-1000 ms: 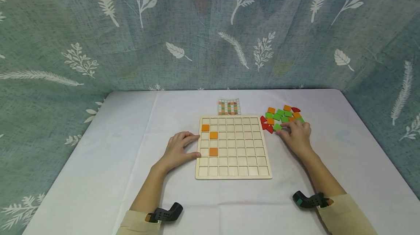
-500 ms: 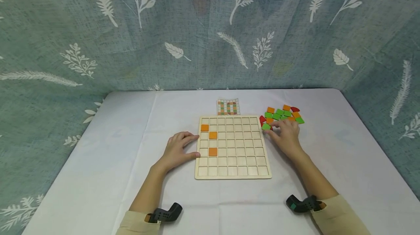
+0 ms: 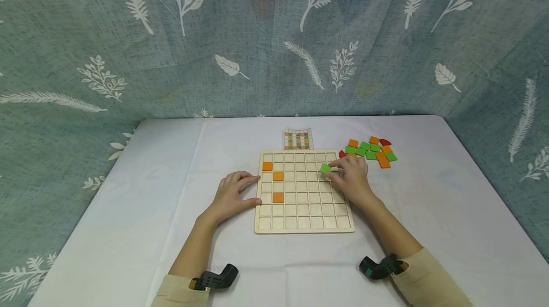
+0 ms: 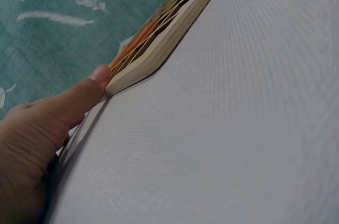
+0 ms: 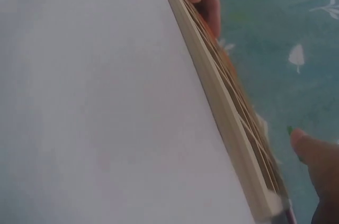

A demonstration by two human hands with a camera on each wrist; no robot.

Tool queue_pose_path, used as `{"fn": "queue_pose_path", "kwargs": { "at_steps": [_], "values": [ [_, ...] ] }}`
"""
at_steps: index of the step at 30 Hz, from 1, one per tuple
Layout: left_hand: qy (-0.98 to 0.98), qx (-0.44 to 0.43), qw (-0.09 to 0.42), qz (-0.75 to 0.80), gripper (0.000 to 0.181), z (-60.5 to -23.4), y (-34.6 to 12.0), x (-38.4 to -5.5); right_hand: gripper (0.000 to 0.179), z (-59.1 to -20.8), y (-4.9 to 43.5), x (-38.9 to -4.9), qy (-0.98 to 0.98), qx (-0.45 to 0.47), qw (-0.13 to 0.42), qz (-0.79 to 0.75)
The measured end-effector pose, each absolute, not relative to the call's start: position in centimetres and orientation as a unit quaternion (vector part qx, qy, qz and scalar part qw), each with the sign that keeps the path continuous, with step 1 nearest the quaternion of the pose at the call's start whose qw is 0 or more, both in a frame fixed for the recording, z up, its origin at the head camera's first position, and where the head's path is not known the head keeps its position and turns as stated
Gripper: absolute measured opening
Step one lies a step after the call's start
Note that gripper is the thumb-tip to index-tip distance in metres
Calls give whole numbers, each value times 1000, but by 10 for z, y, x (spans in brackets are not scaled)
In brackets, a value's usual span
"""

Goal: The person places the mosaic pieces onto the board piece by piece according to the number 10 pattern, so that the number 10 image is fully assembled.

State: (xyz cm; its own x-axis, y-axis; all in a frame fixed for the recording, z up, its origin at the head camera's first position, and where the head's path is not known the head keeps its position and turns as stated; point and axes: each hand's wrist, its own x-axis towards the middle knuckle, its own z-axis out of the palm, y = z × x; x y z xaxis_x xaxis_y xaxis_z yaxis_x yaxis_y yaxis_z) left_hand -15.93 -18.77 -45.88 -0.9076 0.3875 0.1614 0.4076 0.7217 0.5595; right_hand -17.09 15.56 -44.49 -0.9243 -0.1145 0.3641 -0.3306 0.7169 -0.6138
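In the head view a square wooden grid board (image 3: 303,223) lies on the white table, with 3 orange tiles (image 3: 278,176) in cells on its left side. My right hand (image 3: 352,173) pinches a green square tile (image 3: 325,168) between thumb and fingertips, over the upper right of the board. The tile's green edge (image 5: 290,130) shows at the thumb tip in the right wrist view. At the board's left edge rests my left hand (image 3: 231,195), its thumb and forefinger spread apart and touching the frame. The left wrist view shows that thumb (image 4: 87,91) at the board's corner.
Right of the board lies a loose group of green tiles (image 3: 371,155), orange tiles (image 3: 383,160) and red curved pieces (image 3: 385,142). A printed pattern card (image 3: 298,139) lies behind the board. A patterned curtain (image 3: 274,59) hangs beyond the table's far edge.
My right hand has picked the green tile from the loose pieces and carried it left over the board. My left hand has stayed at the board's edge.
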Motion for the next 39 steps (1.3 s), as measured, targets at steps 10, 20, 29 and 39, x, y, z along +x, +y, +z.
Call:
{"fn": "queue_pose_path", "kwargs": {
  "at_steps": [10,20,29,39],
  "values": [
    [-928,-214,13,-305,65,-459,-188,-159,31,-442,123,-178,-901,156,152,375],
    [-929,-215,16,-302,64,-460,-187,-160,30,-444,92,-187,-912,147,116,365],
    [-928,-203,4,-312,66,-459,-186,-158,32,-450,69,-199,-922,136,77,354],
    [-929,-205,9,-307,65,-459,-188,-158,28,-452,58,-205,-922,138,65,357]
  ]
}}
